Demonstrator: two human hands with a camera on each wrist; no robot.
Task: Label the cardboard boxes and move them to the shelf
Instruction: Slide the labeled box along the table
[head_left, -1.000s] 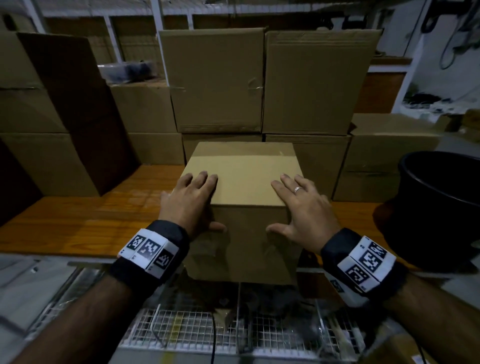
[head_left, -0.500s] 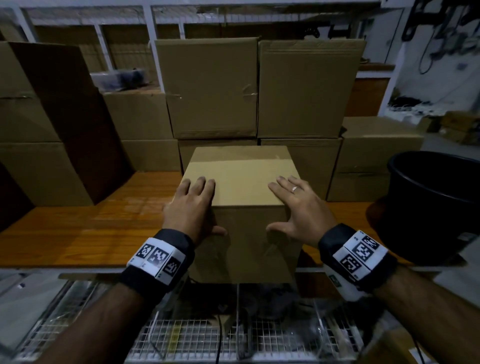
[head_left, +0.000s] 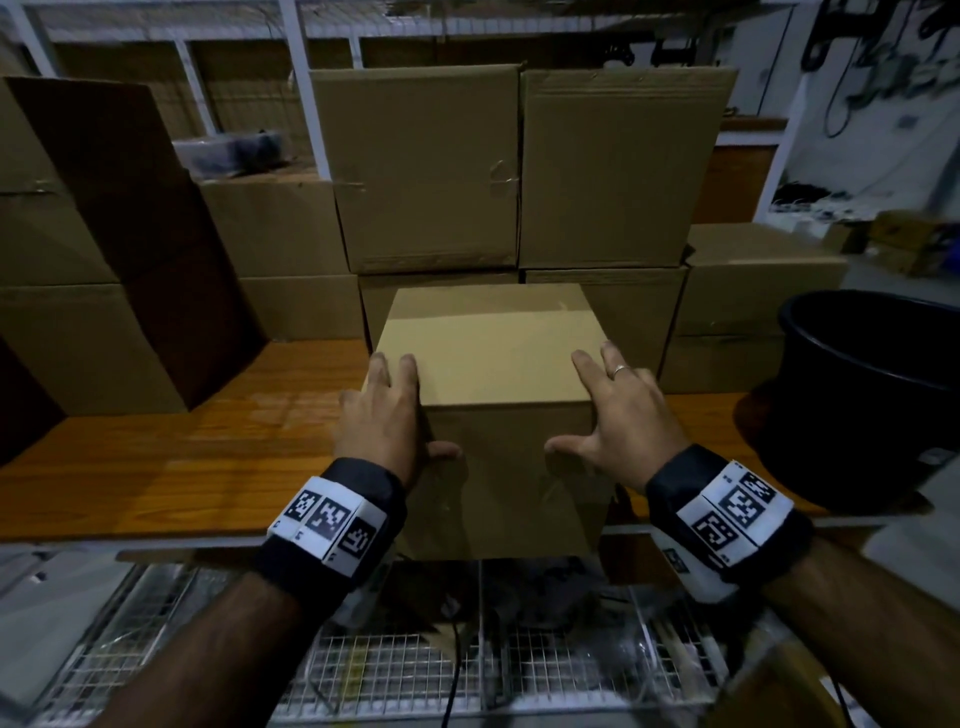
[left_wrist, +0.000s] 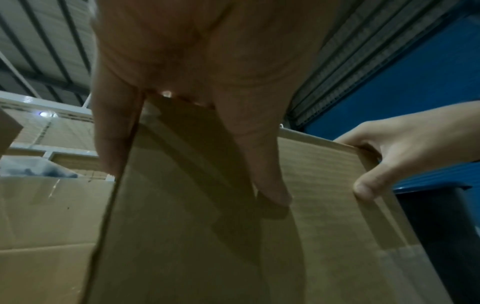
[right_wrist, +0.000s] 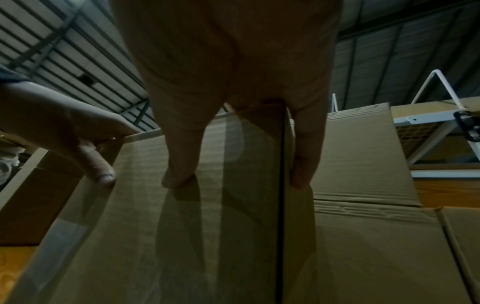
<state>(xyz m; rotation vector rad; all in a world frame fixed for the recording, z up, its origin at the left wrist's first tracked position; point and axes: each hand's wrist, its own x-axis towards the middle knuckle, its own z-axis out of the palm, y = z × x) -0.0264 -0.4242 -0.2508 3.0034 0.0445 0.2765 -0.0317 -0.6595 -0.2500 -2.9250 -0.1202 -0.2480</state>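
A plain cardboard box (head_left: 488, 353) stands at the front edge of the wooden shelf board (head_left: 182, 457); no label shows on its top or front. My left hand (head_left: 387, 415) is on its near left corner, straight fingers along the left top edge and thumb on the front face. My right hand (head_left: 623, 415) mirrors this at the near right corner. In the left wrist view the thumb (left_wrist: 265, 174) presses the box front (left_wrist: 324, 205). The right wrist view shows my fingers (right_wrist: 303, 160) down the box's right side (right_wrist: 221, 236).
Larger cardboard boxes (head_left: 421, 166) are stacked right behind, with more at the left (head_left: 78, 338) and right (head_left: 753, 291). A black bucket (head_left: 872, 395) stands at the right on the shelf. A wire-mesh rack (head_left: 395, 675) lies below the shelf edge.
Both hands have slid outward from the box's top toward its near corners and sides. The box stays on the shelf edge.
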